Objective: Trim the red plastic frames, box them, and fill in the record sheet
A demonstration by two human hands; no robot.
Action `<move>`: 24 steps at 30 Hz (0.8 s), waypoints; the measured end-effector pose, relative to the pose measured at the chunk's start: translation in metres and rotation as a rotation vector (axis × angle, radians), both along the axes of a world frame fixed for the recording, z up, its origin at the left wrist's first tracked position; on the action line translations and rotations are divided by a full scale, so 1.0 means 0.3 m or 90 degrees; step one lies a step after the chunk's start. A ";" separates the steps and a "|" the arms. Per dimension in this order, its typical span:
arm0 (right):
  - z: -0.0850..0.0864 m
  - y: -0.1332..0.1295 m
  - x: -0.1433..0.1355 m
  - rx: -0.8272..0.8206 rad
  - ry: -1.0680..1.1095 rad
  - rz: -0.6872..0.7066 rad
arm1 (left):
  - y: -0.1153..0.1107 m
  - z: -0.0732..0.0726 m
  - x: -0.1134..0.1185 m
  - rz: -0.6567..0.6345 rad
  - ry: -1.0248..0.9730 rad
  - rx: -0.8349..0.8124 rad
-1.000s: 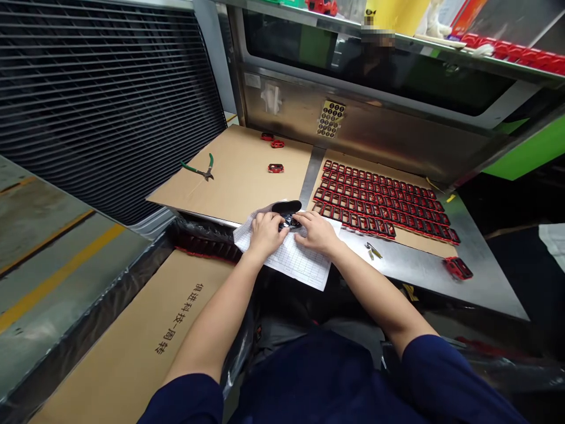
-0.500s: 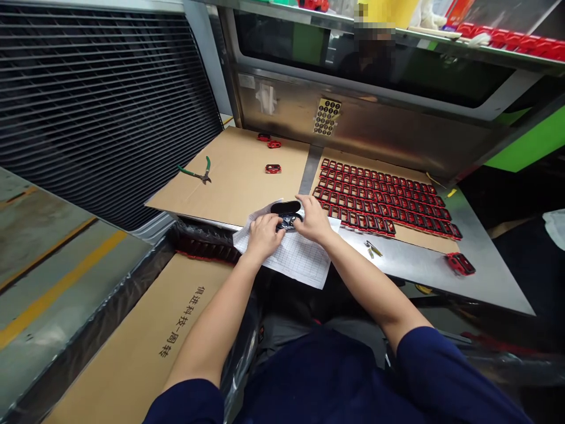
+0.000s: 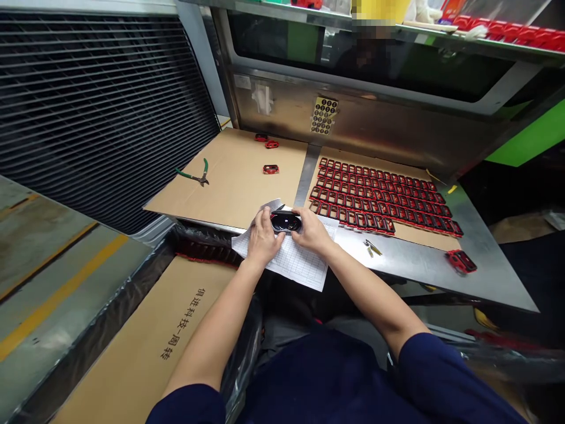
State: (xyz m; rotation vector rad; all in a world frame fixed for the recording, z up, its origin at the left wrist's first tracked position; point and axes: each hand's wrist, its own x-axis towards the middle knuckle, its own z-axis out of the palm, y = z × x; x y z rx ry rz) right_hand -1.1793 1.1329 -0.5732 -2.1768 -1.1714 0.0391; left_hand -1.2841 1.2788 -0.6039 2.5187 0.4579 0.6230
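A glossy black oval case, which looks like an earbud case (image 3: 286,222), lies between my hands with its lid down. My left hand (image 3: 263,238) grips its left end, thumb at the near edge. Around the right end close the fingers and thumb of my right hand (image 3: 312,234). Under both hands is a printed sheet of paper (image 3: 304,265) with a grid, lying over the table's front edge. A thin dark stick, perhaps a pen (image 3: 279,209), shows just behind the case.
Green-handled cutters (image 3: 200,176) and a few red-black parts (image 3: 271,169) lie on the left cardboard (image 3: 229,194). Rows of red-black frames (image 3: 375,194) fill the right cardboard. Nail clippers (image 3: 373,247) and another red part (image 3: 461,261) are on the metal tabletop (image 3: 415,268).
The case's lid stood up before, with earbuds visible inside; now it is down. My hands have shifted to grip the case's two ends.
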 end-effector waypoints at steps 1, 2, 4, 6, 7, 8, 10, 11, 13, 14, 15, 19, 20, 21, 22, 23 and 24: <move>-0.001 -0.001 -0.002 0.002 -0.001 0.001 | 0.001 -0.001 -0.001 -0.006 0.001 0.006; 0.000 -0.001 -0.003 0.004 -0.001 0.003 | 0.003 -0.002 -0.001 -0.010 0.002 0.012; 0.003 -0.001 -0.007 0.003 -0.003 0.007 | 0.006 -0.002 -0.001 -0.014 0.007 0.022; 0.005 -0.002 -0.011 -0.001 -0.003 0.008 | 0.007 -0.002 0.000 -0.015 0.011 0.030; 0.006 -0.002 -0.014 -0.006 -0.003 0.008 | 0.007 -0.002 0.000 -0.014 0.012 0.032; 0.007 -0.003 -0.016 -0.011 -0.002 0.005 | 0.007 -0.003 0.000 -0.012 0.012 0.034; 0.008 -0.003 -0.020 -0.022 -0.002 -0.003 | 0.006 -0.005 0.000 -0.007 0.011 0.036; 0.009 -0.002 -0.021 -0.028 -0.001 -0.007 | 0.006 -0.007 0.000 -0.005 0.012 0.037; 0.011 0.000 -0.023 -0.042 0.000 -0.016 | 0.008 -0.012 -0.001 -0.002 0.012 0.041; 0.013 0.001 -0.024 -0.049 0.000 -0.020 | 0.010 -0.015 -0.001 -0.002 0.011 0.043; 0.014 0.002 -0.026 -0.058 0.001 -0.023 | 0.012 -0.018 -0.001 -0.004 0.008 0.045; 0.024 0.000 -0.036 -0.098 0.010 -0.020 | 0.022 -0.033 -0.001 -0.017 -0.005 0.065; 0.027 0.001 -0.037 -0.105 0.014 -0.017 | 0.024 -0.036 -0.001 -0.021 -0.004 0.073; 0.030 0.003 -0.035 -0.110 0.020 -0.014 | 0.025 -0.039 -0.001 -0.025 0.002 0.083; 0.033 0.008 -0.032 -0.115 0.028 -0.012 | 0.027 -0.040 -0.001 -0.027 0.010 0.091; 0.036 0.015 -0.025 -0.120 0.038 -0.010 | 0.028 -0.042 -0.002 -0.028 0.019 0.098; 0.040 0.025 -0.017 -0.126 0.049 -0.007 | 0.028 -0.042 -0.002 -0.027 0.027 0.103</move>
